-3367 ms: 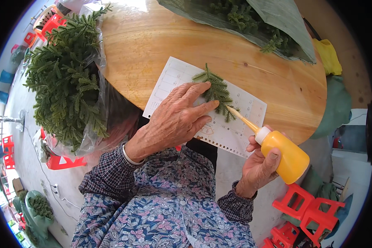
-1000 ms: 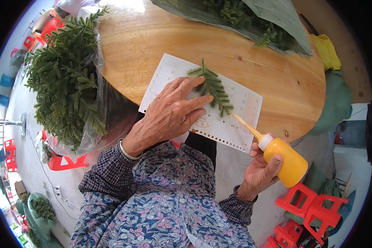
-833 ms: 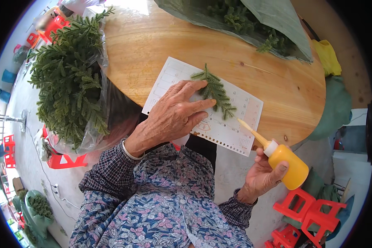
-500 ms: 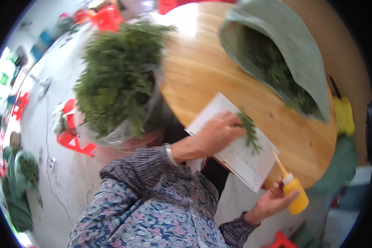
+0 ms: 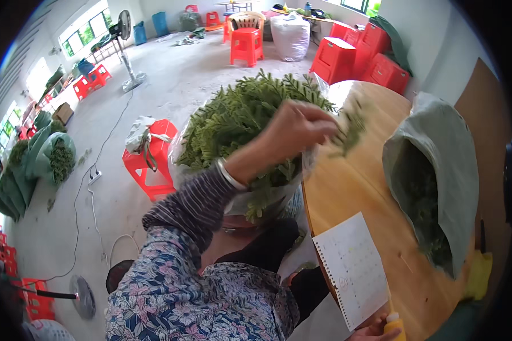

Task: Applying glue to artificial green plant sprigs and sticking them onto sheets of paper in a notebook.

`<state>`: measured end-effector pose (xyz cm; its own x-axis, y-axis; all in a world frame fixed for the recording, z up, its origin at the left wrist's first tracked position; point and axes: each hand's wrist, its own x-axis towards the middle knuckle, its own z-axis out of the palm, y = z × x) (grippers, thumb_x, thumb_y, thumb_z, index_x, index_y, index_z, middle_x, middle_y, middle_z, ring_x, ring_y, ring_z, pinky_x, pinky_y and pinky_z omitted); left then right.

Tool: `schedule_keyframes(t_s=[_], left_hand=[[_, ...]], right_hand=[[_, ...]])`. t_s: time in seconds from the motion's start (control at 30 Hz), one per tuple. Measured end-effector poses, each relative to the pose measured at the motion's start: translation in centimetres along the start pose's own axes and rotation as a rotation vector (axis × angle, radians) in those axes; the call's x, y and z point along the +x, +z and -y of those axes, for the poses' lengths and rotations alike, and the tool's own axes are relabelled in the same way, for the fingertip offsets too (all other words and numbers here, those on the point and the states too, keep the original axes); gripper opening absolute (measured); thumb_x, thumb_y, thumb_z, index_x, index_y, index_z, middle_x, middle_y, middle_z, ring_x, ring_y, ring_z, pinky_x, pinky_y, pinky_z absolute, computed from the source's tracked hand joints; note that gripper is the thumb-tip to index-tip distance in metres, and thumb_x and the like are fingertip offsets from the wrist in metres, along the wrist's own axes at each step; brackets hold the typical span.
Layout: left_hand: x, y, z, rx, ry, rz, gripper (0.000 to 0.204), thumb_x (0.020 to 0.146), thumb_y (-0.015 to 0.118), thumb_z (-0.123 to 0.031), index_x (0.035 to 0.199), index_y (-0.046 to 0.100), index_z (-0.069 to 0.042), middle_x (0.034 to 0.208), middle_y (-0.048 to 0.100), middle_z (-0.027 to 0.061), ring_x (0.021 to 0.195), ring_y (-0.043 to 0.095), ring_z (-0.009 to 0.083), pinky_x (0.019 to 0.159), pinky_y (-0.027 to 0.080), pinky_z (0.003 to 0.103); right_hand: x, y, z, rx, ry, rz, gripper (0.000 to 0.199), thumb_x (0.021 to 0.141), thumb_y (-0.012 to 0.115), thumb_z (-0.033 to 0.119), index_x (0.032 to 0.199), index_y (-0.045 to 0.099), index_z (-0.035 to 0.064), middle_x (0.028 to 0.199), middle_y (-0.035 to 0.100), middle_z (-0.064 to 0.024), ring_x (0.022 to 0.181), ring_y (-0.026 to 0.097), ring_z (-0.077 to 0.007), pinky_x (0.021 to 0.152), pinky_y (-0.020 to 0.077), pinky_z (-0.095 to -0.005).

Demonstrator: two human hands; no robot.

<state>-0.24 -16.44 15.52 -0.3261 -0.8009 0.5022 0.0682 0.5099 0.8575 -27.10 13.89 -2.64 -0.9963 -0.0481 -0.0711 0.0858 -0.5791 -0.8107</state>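
Observation:
My left hand (image 5: 298,128) pinches a small green artificial sprig (image 5: 351,129), blurred by motion, at the right rim of a large clear bag. The bag is heaped with green leafy sprigs (image 5: 239,113), and my left wrist passes over them. Low in the view, my right hand (image 5: 372,331) is wrapped round a yellow squeeze bottle (image 5: 393,327), mostly cut off by the lower edge. Beside that hand a spiral-bound calendar sheet (image 5: 352,273) lies at the near edge of the round wooden table (image 5: 347,187).
On the table's right, a pale green sack (image 5: 455,153) lies with its mouth open and dark greenery inside. A red stool (image 5: 159,148) with a plastic bag on it stands left of the heap. Cables (image 5: 91,165) cross the floor; red stools (image 5: 335,59) stand behind.
My left hand has gone from the calendar sheet to above the heap's right side, carrying the sprig. The view has swung up and left. My right hand still holds the yellow bottle.

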Motion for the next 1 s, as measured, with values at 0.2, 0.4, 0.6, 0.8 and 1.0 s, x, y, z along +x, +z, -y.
schedule_keyframes(t_s=[0.2, 0.4, 0.6, 0.8, 1.0], left_hand=[[2.0, -9.5, -1.0, 0.031, -0.145, -0.291, 0.017, 0.085, 0.064, -0.013, 0.093, 0.07, 0.0, 0.074, 0.067, 0.0039, 0.055, 0.057, 0.0079, 0.05, 0.044, 0.018], [-1.5, -27.9, 6.8, -0.398, -0.345, -0.504, 0.011, 0.082, 0.065, -0.013, 0.082, 0.07, -0.003, 0.071, 0.067, 0.0041, 0.053, 0.055, 0.0081, 0.045, 0.042, 0.02], [-4.7, -27.4, 11.3, -0.213, -0.48, -0.493, 0.01, 0.079, 0.068, -0.013, 0.071, 0.066, -0.006, 0.062, 0.061, 0.0037, 0.049, 0.054, 0.0098, 0.042, 0.04, 0.021], [-6.2, -31.2, 17.7, 0.51, -0.272, -0.076, 0.023, 0.073, 0.068, -0.018, 0.062, 0.062, 0.001, 0.052, 0.052, 0.0042, 0.046, 0.044, 0.0147, 0.046, 0.038, 0.028], [-4.3, -20.8, 5.2, 1.006, 0.268, -0.346, 0.013, 0.082, 0.062, -0.009, 0.086, 0.067, 0.003, 0.07, 0.062, 0.0058, 0.056, 0.052, 0.0172, 0.056, 0.045, 0.03]], right_hand=[[3.7, 3.7, 0.1, 0.08, 0.043, 0.115, 0.037, 0.097, 0.044, 0.041, 0.096, 0.055, 0.0063, 0.076, 0.055, -0.0034, 0.065, 0.052, -0.0137, 0.059, 0.0426, -0.02], [-0.8, 6.4, -8.0, 0.169, 0.119, 0.224, 0.026, 0.097, 0.047, 0.032, 0.096, 0.054, 0.0065, 0.076, 0.053, -0.0033, 0.065, 0.049, -0.0138, 0.058, 0.0415, -0.0209], [-4.0, 9.6, -5.2, 0.224, 0.146, 0.249, 0.016, 0.097, 0.049, 0.022, 0.097, 0.053, 0.0067, 0.076, 0.052, -0.0032, 0.064, 0.046, -0.014, 0.057, 0.0404, -0.0219], [-4.3, 5.7, 2.1, 0.268, -0.064, 0.079, 0.006, 0.097, 0.052, 0.013, 0.098, 0.052, 0.0069, 0.077, 0.05, -0.0031, 0.064, 0.044, -0.0142, 0.056, 0.0393, -0.0228], [-5.3, 4.4, 3.0, -0.018, -0.176, 0.233, 0.039, 0.095, 0.051, 0.039, 0.105, 0.054, 0.0015, 0.082, 0.06, -0.0059, 0.067, 0.055, -0.0125, 0.062, 0.0437, -0.0192]])
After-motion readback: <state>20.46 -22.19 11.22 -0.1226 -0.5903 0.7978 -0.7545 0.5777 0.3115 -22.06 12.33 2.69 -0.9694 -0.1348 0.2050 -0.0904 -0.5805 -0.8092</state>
